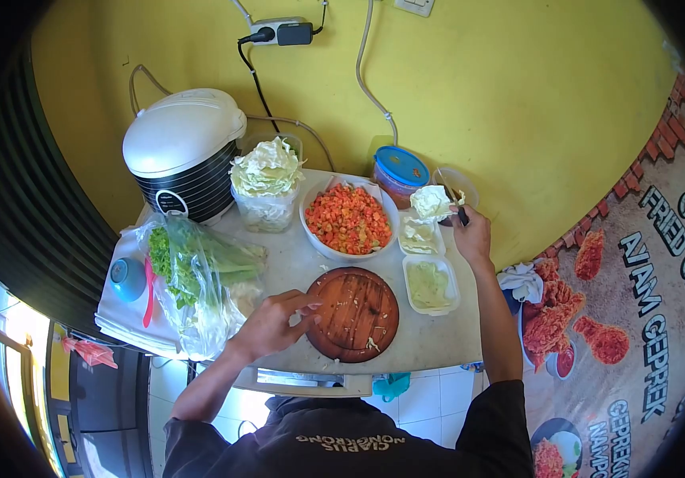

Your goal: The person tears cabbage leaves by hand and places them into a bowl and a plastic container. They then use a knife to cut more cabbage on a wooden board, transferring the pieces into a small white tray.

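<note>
My right hand (472,231) is closed on the dark handle of a knife (450,187), above the right side of the table. Beside the blade, a piece of pale cabbage (430,201) is over a small white container (420,237) of cabbage. My left hand (278,319) has its fingers curled, with thumb and index near each other at the left edge of the round wooden board (353,315); a small pale bit shows between them, too small to name. Cabbage shreds lie on the board. A square tub (431,284) of light green contents is right of the board.
A white bowl (308,231) of chopped orange-red pieces, a cabbage-filled container (266,211), a blue-lidded tub (400,169) and a rice cooker (185,155) stand at the back. Bagged lettuce (199,271), a red utensil (149,295) and a blue cup (127,279) are left.
</note>
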A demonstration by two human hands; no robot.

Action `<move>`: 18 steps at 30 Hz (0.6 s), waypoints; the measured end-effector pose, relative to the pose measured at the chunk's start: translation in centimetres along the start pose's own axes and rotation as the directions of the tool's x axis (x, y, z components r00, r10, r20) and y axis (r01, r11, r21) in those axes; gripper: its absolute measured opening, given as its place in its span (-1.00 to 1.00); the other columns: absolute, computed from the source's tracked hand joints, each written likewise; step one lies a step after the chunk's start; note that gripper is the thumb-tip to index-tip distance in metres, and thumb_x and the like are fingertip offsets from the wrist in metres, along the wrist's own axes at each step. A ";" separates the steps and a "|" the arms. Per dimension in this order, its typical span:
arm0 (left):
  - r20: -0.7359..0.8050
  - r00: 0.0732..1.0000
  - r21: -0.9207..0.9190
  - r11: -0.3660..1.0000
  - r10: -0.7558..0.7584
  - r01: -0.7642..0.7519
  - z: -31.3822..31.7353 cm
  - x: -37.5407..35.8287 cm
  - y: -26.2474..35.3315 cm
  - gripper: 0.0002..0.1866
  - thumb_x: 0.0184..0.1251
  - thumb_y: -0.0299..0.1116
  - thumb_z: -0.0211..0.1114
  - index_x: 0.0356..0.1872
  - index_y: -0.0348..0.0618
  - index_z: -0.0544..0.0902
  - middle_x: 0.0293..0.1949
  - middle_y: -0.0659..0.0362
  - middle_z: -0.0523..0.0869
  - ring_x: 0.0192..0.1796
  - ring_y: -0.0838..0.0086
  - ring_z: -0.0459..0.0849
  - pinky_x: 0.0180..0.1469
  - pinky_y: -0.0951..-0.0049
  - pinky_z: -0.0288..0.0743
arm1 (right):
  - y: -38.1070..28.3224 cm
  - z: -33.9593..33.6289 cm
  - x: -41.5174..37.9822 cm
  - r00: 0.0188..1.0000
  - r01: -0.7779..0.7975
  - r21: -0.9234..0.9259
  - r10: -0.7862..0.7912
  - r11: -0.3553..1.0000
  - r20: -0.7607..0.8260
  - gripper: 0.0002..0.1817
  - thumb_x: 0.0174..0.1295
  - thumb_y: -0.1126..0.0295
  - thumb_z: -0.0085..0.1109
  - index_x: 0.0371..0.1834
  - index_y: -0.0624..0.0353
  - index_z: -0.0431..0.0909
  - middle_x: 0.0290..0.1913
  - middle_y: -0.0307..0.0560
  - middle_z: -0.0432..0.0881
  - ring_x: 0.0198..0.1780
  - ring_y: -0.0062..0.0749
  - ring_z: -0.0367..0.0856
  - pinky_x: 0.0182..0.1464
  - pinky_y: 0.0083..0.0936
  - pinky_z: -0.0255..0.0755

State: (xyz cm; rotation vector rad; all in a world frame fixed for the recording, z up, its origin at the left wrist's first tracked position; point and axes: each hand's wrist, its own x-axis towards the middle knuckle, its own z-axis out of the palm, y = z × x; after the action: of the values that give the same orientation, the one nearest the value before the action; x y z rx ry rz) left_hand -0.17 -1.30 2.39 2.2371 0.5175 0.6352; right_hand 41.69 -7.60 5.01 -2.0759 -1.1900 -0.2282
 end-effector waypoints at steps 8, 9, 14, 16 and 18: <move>-0.092 0.992 -0.118 0.988 0.088 -0.099 1.0 5.2 1.3 -0.69 0.31 -0.46 0.40 0.07 -0.21 0.69 -0.14 0.02 0.77 -0.14 0.27 0.79 -0.09 0.37 0.65 | -2.4 -1.4 -2.6 0.998 0.052 0.272 -0.059 0.961 0.018 -0.78 0.22 0.55 0.29 -0.07 0.22 0.74 -0.56 -0.21 0.56 -0.53 -0.66 0.33 -0.43 -0.59 0.28; -0.110 0.989 -0.123 0.986 0.099 -0.112 1.1 6.3 1.9 -0.70 0.32 -0.45 0.40 0.06 -0.21 0.69 -0.11 0.01 0.75 -0.10 0.25 0.78 -0.05 0.33 0.65 | -3.1 -1.8 -3.0 0.997 0.058 0.324 -0.074 0.944 0.037 -0.79 0.23 0.57 0.27 -0.08 0.23 0.74 -0.54 -0.29 0.56 -0.51 -0.71 0.33 -0.43 -0.62 0.26; -0.256 0.925 0.052 0.959 0.282 -0.278 1.7 9.8 3.1 -0.72 0.35 -0.42 0.38 0.06 -0.18 0.70 -0.01 0.01 0.71 0.00 0.17 0.70 0.06 0.21 0.60 | -5.9 -3.4 -6.2 0.976 0.113 0.503 -0.191 0.857 0.106 -0.79 0.25 0.63 0.25 -0.08 0.23 0.75 -0.47 -0.43 0.58 -0.47 -0.77 0.32 -0.42 -0.69 0.24; -0.147 0.943 0.101 0.953 0.298 -0.286 1.4 9.6 3.3 -0.73 0.38 -0.41 0.35 0.08 -0.13 0.70 0.02 0.02 0.69 0.07 0.12 0.65 0.15 0.17 0.54 | -7.5 -3.8 -8.4 0.918 -0.124 0.500 -0.092 0.857 0.385 -0.78 0.26 0.63 0.26 -0.07 0.19 0.76 -0.41 -0.39 0.61 -0.44 -0.79 0.35 -0.36 -0.72 0.29; 0.083 0.962 0.255 0.928 0.258 -0.271 0.7 8.7 3.3 -0.69 0.39 -0.41 0.33 0.13 -0.10 0.67 0.05 -0.01 0.68 0.19 0.16 0.64 0.24 0.32 0.51 | -7.6 -1.6 -11.0 0.896 -0.165 0.617 -0.144 0.769 0.420 -0.77 0.28 0.60 0.26 -0.04 0.16 0.76 -0.32 -0.37 0.69 -0.34 -0.79 0.47 -0.26 -0.78 0.33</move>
State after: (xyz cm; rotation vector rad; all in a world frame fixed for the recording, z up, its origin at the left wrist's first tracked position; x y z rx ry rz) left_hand 7.70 0.81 6.91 2.5972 0.2891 0.6787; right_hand 29.73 -13.71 4.71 -1.5378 -1.2803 0.6333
